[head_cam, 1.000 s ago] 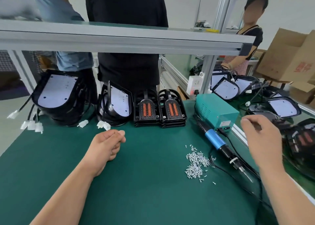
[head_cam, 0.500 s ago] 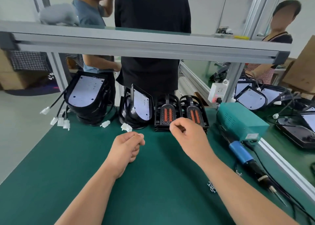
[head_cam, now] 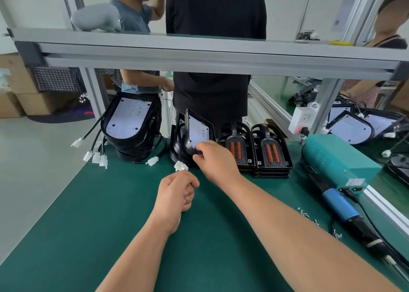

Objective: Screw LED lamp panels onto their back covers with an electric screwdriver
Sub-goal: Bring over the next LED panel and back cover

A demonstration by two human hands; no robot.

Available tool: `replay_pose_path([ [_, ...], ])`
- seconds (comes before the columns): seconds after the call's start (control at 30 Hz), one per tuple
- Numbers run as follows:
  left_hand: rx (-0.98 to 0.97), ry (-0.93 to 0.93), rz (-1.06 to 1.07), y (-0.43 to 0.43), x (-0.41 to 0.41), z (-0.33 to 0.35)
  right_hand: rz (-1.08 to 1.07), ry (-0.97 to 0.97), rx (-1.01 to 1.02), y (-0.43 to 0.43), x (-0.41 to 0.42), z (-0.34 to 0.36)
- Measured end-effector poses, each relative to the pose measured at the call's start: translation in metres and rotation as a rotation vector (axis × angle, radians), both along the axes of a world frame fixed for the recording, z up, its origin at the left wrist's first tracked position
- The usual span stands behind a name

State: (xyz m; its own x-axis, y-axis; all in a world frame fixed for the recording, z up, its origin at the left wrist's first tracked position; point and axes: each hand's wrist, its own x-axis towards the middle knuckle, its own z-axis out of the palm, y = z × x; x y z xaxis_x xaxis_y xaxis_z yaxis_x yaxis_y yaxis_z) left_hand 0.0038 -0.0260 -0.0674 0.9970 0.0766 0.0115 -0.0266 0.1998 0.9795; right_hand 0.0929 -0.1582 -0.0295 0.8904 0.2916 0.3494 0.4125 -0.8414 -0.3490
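My right hand point(head_cam: 213, 159) reaches to the back of the green mat and pinches the lower edge of an upright LED lamp panel point(head_cam: 195, 130), white board in a black frame, leaning in a small stack. My left hand point(head_cam: 177, 193) rests on the mat as a loose fist in front of that stack; I cannot see anything in it. Two stacks of black back covers point(head_cam: 269, 152) with orange strips stand just right of my right hand. The blue electric screwdriver point(head_cam: 342, 205) lies at the right edge.
A taller stack of lamp panels point(head_cam: 130, 123) with dangling white connectors point(head_cam: 96, 157) stands at the back left. A teal power box point(head_cam: 336, 159) sits at the right. A grey shelf rail point(head_cam: 199, 55) crosses overhead. People stand behind the bench.
My right hand swung from the right side across the mat to the upright panel and took hold of its edge. The view turned left and up. My left hand stayed put.
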Motion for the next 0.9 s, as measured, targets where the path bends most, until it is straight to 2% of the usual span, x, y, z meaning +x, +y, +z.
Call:
replay_pose_path([
  [0.1,0.032,0.008,-0.008,-0.001,0.000,-0.001,0.021,-0.033,0.006,0.002,0.002,-0.003],
  [0.4,0.101,0.014,-0.046,-0.003,0.001,-0.002,0.120,-0.268,0.249,-0.020,-0.034,-0.001],
  [0.53,0.087,0.000,-0.051,-0.005,-0.001,0.000,0.134,-0.362,0.235,-0.035,-0.065,-0.004],
  [0.67,-0.014,-0.015,-0.086,-0.003,-0.002,0.004,0.159,-0.404,0.190,-0.043,-0.099,-0.006],
  [0.77,-0.052,-0.037,-0.105,0.000,-0.004,0.005,0.181,-0.370,0.152,-0.043,-0.129,-0.007],
  [0.9,0.011,-0.072,-0.217,0.004,-0.007,0.006,0.123,-0.127,0.052,-0.042,-0.160,-0.016],
])
